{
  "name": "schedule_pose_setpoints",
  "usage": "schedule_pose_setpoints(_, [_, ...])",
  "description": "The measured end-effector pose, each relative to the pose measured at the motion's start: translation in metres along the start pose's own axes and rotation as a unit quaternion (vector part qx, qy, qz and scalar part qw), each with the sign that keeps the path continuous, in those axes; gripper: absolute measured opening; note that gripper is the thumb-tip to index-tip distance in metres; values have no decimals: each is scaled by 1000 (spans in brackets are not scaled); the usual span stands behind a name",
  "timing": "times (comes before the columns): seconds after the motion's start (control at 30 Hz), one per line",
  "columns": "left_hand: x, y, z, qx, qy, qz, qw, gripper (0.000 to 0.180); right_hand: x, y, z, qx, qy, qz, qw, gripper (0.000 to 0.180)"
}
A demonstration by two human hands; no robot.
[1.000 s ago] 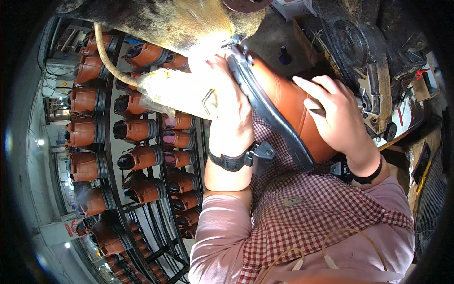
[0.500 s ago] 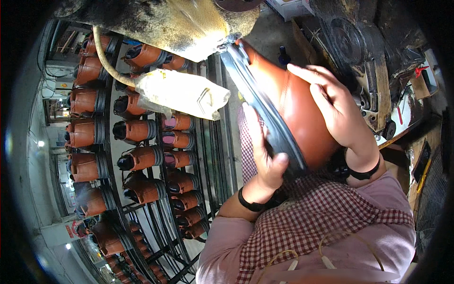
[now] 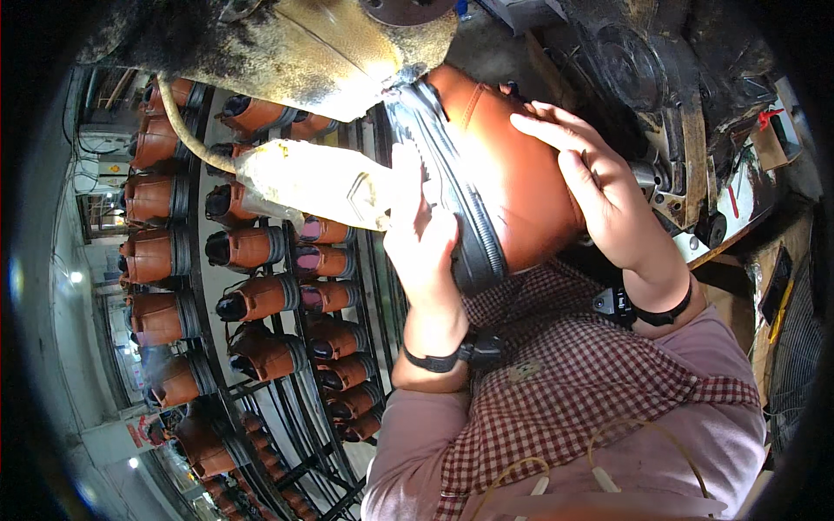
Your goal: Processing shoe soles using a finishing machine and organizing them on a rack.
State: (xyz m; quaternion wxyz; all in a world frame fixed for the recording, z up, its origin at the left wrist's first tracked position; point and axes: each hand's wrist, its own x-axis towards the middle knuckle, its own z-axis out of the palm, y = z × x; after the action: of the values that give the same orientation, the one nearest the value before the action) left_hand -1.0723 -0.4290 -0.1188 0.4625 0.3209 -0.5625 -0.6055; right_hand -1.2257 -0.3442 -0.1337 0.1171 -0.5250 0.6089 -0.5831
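A brown leather boot (image 3: 530,195) with a black ridged sole (image 3: 469,204) lies on its side between my hands. The far end of the sole meets the lower tip of a grimy yellowish machine head (image 3: 330,56). Against the sole's bottom, my left hand (image 3: 423,239) presses with its palm, fingers pointing away and thumb bent at the sole. My right hand (image 3: 604,178) holds the upper from the right, with its index finger and thumb along the leather. Parts of the sole's far end are blurred by glare and hidden at the machine tip.
A bright, plastic-wrapped lamp (image 3: 304,178) on a bent stalk is close to my left fingers. Black racks (image 3: 201,286) with rows of similar brown boots stand at the left. At the right are dark machine parts (image 3: 638,74) and a white work surface (image 3: 747,204).
The boot has turned and shifted left, showing more of its sole edge. My left hand has moved left and away from me. My right hand stays on the upper, slightly shifted.
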Motion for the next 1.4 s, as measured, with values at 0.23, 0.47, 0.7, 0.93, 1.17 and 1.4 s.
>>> schedule_pose_setpoints(0.23, [41, 5, -15, 72, -95, 33, 992, 62, -2, 9, 4, -89, -12, -12, 996, 35])
schedule_pose_setpoints(0.47, [50, 3, -3, 62, -70, 33, 995, 60, 2, 27, 13, 17, 3, -1, 1000, 39])
schedule_pose_setpoints(0.7, [55, 23, -11, -119, -205, -86, 968, 41, -5, 72, 14, 79, 125, -34, 988, 41])
schedule_pose_setpoints(0.93, [64, -16, -21, -30, -37, -75, 996, 38, -24, 39, 22, 71, 155, -93, 981, 34])
schedule_pose_setpoints(1.17, [33, -31, -61, -234, 22, 78, 969, 65, -25, -21, 24, 190, 67, 97, 975, 9])
schedule_pose_setpoints(1.4, [-4, -68, -95, 185, 99, 249, 946, 78, -9, -5, 96, 44, 1, -25, 999, 21])
